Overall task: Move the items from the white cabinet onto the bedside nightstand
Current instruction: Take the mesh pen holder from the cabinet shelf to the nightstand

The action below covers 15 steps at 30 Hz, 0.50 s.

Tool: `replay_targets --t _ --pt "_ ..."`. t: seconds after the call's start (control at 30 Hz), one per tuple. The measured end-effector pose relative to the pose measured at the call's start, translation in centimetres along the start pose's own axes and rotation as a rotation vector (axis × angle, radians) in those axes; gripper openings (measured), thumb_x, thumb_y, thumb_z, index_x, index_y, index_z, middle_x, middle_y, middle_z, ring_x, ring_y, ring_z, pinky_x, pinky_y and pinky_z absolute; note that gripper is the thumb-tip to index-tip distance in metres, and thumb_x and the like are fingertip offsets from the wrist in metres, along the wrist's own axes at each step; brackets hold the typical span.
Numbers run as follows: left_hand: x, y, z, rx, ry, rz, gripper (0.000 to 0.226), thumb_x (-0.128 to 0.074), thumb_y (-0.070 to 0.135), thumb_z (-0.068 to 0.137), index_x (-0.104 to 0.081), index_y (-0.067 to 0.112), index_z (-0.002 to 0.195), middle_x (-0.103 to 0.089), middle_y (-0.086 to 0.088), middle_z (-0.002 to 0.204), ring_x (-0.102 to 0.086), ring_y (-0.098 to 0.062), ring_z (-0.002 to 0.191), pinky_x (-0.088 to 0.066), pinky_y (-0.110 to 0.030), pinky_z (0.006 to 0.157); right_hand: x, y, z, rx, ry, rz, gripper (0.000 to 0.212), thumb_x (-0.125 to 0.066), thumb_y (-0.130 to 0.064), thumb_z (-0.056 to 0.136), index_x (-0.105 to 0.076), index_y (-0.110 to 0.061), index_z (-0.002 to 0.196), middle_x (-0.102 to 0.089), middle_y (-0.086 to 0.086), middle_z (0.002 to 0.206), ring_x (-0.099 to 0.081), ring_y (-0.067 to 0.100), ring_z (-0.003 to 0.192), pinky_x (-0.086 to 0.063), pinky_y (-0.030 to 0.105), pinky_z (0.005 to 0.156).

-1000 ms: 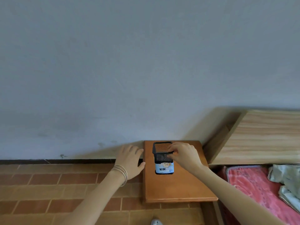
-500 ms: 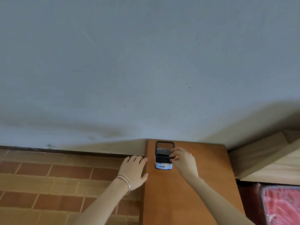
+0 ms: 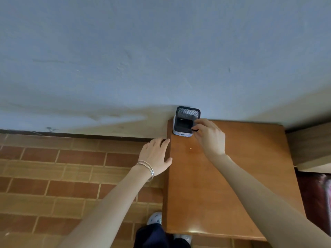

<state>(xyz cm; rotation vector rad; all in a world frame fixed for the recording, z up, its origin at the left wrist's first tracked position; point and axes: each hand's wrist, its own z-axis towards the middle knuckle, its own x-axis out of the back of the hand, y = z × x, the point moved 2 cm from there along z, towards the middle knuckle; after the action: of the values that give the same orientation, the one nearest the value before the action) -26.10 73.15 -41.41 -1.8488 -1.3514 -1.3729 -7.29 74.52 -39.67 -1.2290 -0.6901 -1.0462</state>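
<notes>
Nearest to the camera, the front edge of the wooden nightstand (image 3: 223, 185) shows, with a pale shoe (image 3: 154, 218) on the brick floor (image 3: 53, 176) just beside its front left corner. Further along the nightstand's left edge, the left hand (image 3: 156, 156) rests with fingers spread flat and holds nothing; thin bangles (image 3: 147, 167) circle its wrist. At the far left corner of the nightstand stands the black mesh pen holder (image 3: 186, 121), upright, near the wall (image 3: 161, 51). The right hand (image 3: 209, 137) pinches its right rim with fingertips, though the exact contact seems partly hidden.
</notes>
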Motion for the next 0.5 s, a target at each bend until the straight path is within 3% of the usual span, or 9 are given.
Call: replay_targets --t 0.17,0.23,0.3,0.4,0.5 --pt "0.7 0.2 0.8 -0.019 0.015 0.022 0.067 -0.041 0.05 0.093 -0.017 0.02 0.148 -0.025 -0.005 0.151 -0.029 -0.023 0.135 -0.03 -0.036 0.108 0.1 0.2 1.3 0.047 -0.026 -0.08 0.025 -0.081 0.003 0.052 -0.068 -0.017 0.06 -0.07 -0.008 0.083 -0.06 0.018 0.057 -0.031 0.016 0.044" --pt "1.3 0.1 1.1 -0.011 0.019 0.037 0.066 -0.04 0.051 0.093 -0.018 0.021 0.148 -0.026 -0.006 0.151 -0.029 -0.023 0.135 -0.03 -0.036 0.108 0.2 0.3 1.4 0.049 -0.061 -0.109 0.027 -0.08 0.002 0.051 -0.07 -0.018 0.065 -0.07 -0.007 0.096 -0.061 0.019 0.057 -0.031 0.016 0.044" --pt "2.1 0.0 1.1 -0.014 0.028 0.049 0.065 -0.04 0.05 0.093 -0.019 0.021 0.147 -0.027 -0.005 0.15 -0.029 -0.023 0.135 -0.03 -0.036 0.108 0.5 0.2 1.3 0.019 -0.132 -0.114 0.037 -0.075 0.002 0.054 -0.071 -0.02 0.084 -0.062 -0.002 0.121 -0.062 0.024 0.059 -0.032 0.019 0.046" --pt "4.1 0.3 0.3 -0.032 0.059 0.062 0.063 -0.04 0.049 0.093 -0.023 0.021 0.146 -0.03 -0.002 0.148 -0.03 -0.021 0.134 -0.028 -0.035 0.108 2.1 -0.4 1.0 -0.02 -0.238 -0.141 0.057 -0.074 -0.003 0.062 -0.063 -0.021 0.114 -0.045 0.006 0.141 -0.064 0.03 0.078 -0.044 0.029 0.058" --pt "7.8 1.1 -0.7 -0.057 0.113 0.074 0.061 -0.041 0.049 0.093 -0.026 0.021 0.145 -0.033 -0.002 0.146 -0.031 -0.021 0.133 -0.026 -0.036 0.107 6.0 -1.1 1.0 -0.002 -0.306 -0.144 0.062 -0.073 -0.014 0.073 -0.052 -0.02 0.13 -0.041 0.008 0.143 -0.054 0.03 0.115 -0.046 0.04 0.087"
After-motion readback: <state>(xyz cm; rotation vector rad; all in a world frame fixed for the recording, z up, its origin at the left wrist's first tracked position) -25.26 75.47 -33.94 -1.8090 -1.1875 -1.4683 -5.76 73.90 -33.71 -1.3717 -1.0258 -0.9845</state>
